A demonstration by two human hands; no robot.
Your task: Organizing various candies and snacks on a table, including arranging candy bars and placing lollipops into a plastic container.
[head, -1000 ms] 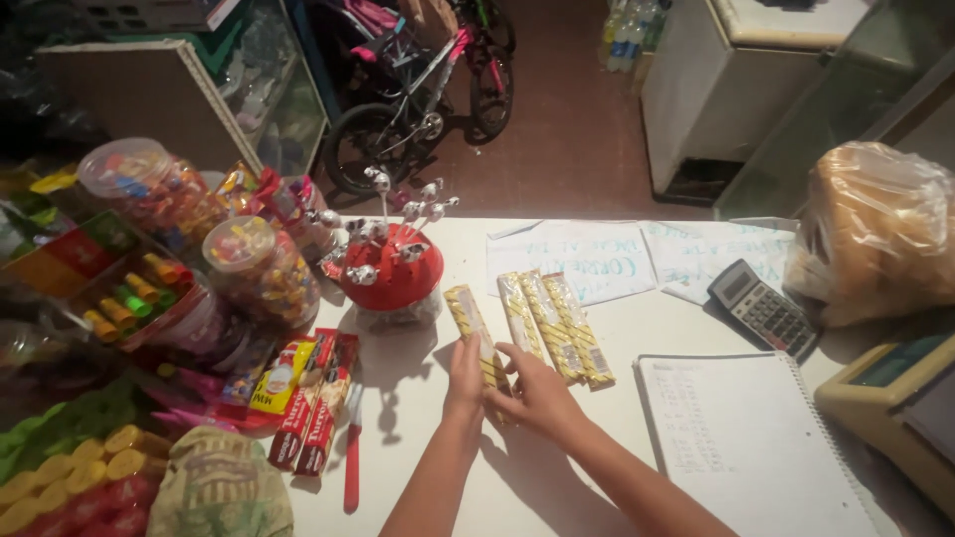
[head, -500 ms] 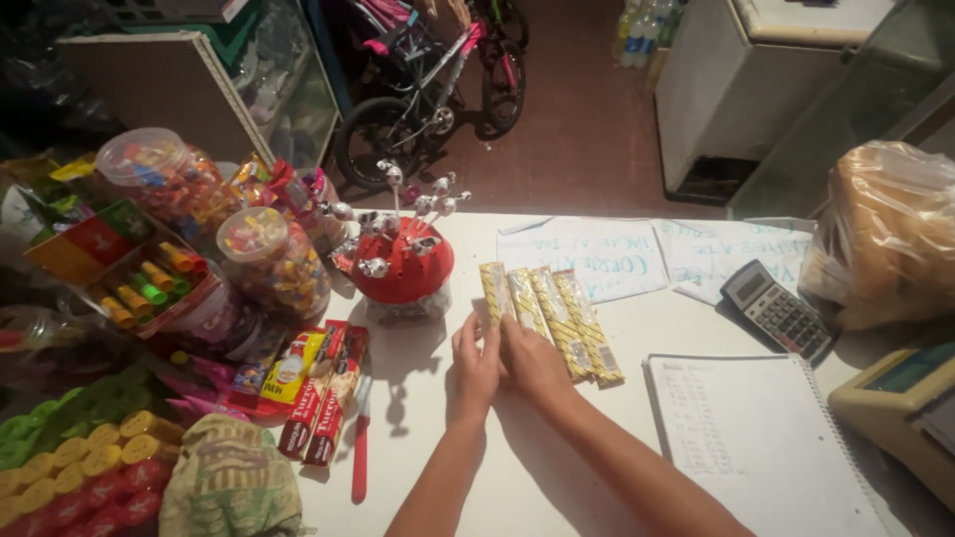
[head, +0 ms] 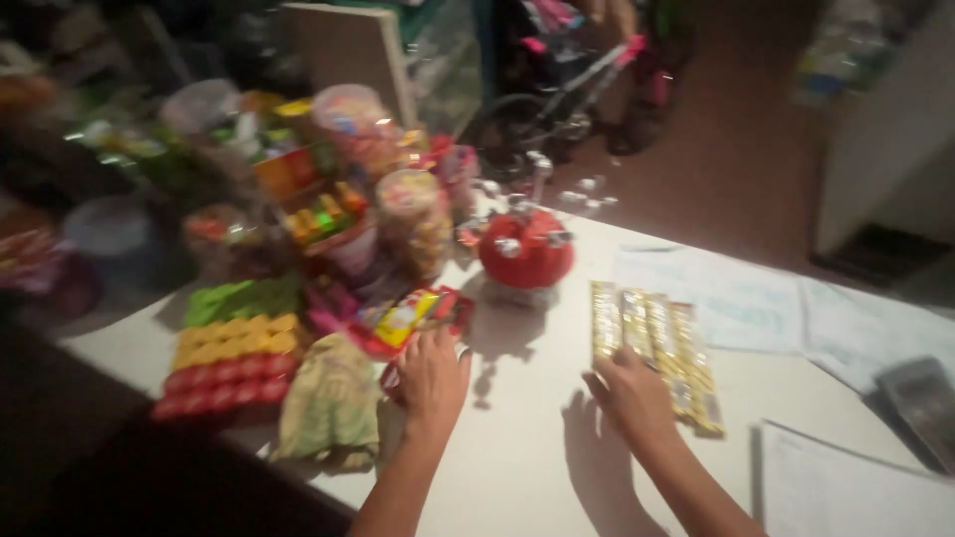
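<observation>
Two hands lie low in the frame on your white, smooth-topped desk (head: 527,438), and the picture is blurred by motion, so fine detail is lost. Your left hand (head: 433,378), just left of centre, rests palm down with fingers spread on the near end of some flat red and yellow packets (head: 413,318); it presses rather than grips, though you cannot tell from the blur whether a fingertip curls under an edge. Your right hand (head: 632,393), right of centre, is open and released, its fingertips touching the near ends of the gold wrapped bars (head: 652,348). Those bars are long, narrow and shiny, lying side by side in a tight row that runs from mid-frame down toward the lower right.

Just above the left hand, near the centre, stands a round red holder (head: 525,249) with a glossy surface and pale sticks poking out of it. Left of it rise clear plastic jars (head: 413,214) packed with coloured sweets. Toward the lower left sit rows of small red, yellow and green blocks (head: 234,343), and beside them a crinkled pale bag (head: 328,403). Thin printed paper sheets (head: 756,303) lie flat at the right, and a dark calculator (head: 920,393) sits at the right edge.
</observation>
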